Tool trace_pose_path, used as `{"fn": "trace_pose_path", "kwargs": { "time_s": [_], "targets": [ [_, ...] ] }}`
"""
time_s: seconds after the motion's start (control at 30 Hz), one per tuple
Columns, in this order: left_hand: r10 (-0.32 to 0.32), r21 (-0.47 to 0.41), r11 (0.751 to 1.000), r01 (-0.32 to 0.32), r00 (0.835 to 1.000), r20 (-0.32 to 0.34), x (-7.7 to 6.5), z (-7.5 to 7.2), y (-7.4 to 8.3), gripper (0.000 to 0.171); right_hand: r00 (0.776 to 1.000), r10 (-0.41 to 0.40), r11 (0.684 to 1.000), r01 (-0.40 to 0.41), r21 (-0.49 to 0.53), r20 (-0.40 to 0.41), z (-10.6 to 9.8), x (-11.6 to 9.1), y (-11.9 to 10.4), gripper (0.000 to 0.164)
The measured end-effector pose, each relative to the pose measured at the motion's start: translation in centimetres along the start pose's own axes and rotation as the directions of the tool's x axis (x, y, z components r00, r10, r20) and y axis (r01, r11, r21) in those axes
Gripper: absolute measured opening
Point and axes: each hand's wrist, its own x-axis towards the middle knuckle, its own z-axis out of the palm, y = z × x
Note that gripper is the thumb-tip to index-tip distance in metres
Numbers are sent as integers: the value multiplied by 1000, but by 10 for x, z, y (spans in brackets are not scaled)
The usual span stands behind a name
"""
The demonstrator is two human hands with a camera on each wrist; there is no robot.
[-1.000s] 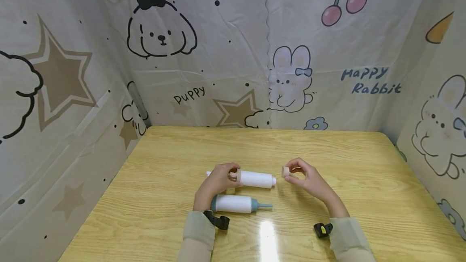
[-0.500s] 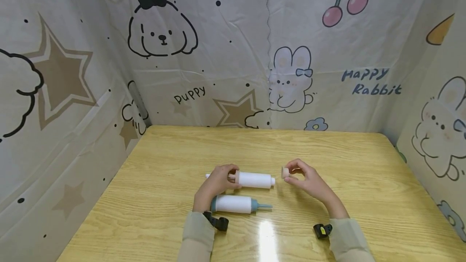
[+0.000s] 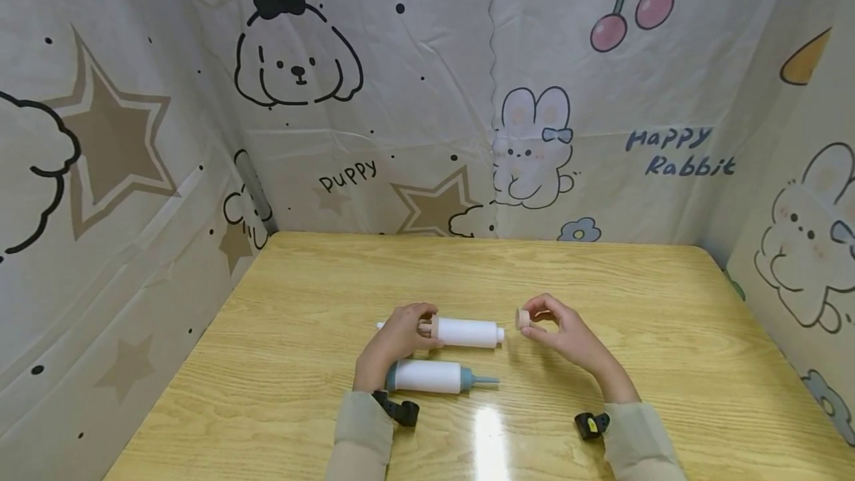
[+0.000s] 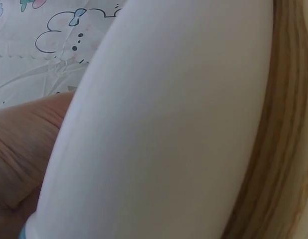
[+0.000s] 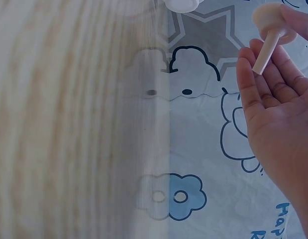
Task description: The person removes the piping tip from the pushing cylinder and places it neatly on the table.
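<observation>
My left hand [image 3: 404, 331] grips the beige-ringed left end of a white tube [image 3: 467, 332] that lies sideways above or on the table. A white tip shows left of the hand; the part between is hidden. My right hand [image 3: 564, 331] pinches a beige nozzle cap [image 3: 523, 319] a little right of the tube's narrow white end, apart from it. In the right wrist view the cap's thin spout [image 5: 267, 52] points towards the palm. Nearer me lies a second white tube [image 3: 427, 376] with teal ends and a teal nozzle; its barrel [image 4: 163, 124] fills the left wrist view.
A wood-grain table [image 3: 320, 280] bears everything. Printed curtains [image 3: 427, 95] hang behind it and on both sides. Small black wrist cameras are strapped to the left [image 3: 404, 412] and right sleeves [image 3: 589, 426].
</observation>
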Motion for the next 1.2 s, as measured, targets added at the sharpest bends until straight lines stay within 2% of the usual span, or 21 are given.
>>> {"fn": "trace_pose_path", "kwargs": {
  "time_s": [0.4, 0.57, 0.67, 0.77, 0.93, 1.0, 1.07, 1.2],
  "targets": [
    [7, -18, 1000, -7, 1000, 7, -3, 0, 1, 67, 1000, -3, 1000, 3, -9, 2, 0, -1, 0, 23],
    [18, 8, 1000, -18, 998, -58, -5, -1, 4, 67, 1000, 5, 1000, -5, -6, 8, 1, -1, 0, 24],
    [77, 38, 997, -72, 989, -128, -4, 0, 6, 65, 1000, 12, 1000, -12, -7, 4, 1, -1, 0, 24],
    [164, 67, 986, -153, 966, -199, -2, 2, 10, 60, 1000, 10, 1000, -10, -6, -1, 1, 0, 0, 23],
    [330, 122, 944, -308, 902, -278, 2, 6, 19, 54, 1000, 9, 1000, -9, 3, 15, 3, 2, -1, 21],
    [384, 132, 923, -361, 879, -283, 3, 8, 23, 53, 1000, 10, 1000, -10, 7, 24, 4, 3, -2, 21],
    [420, 135, 908, -398, 865, -275, 4, 10, 27, 52, 1000, 13, 1000, -13, 13, 26, 5, 4, -3, 20],
    [467, 137, 884, -446, 849, -249, 7, 15, 34, 51, 999, 0, 999, -1, 37, 33, 10, 6, -4, 18]
  ]
}}
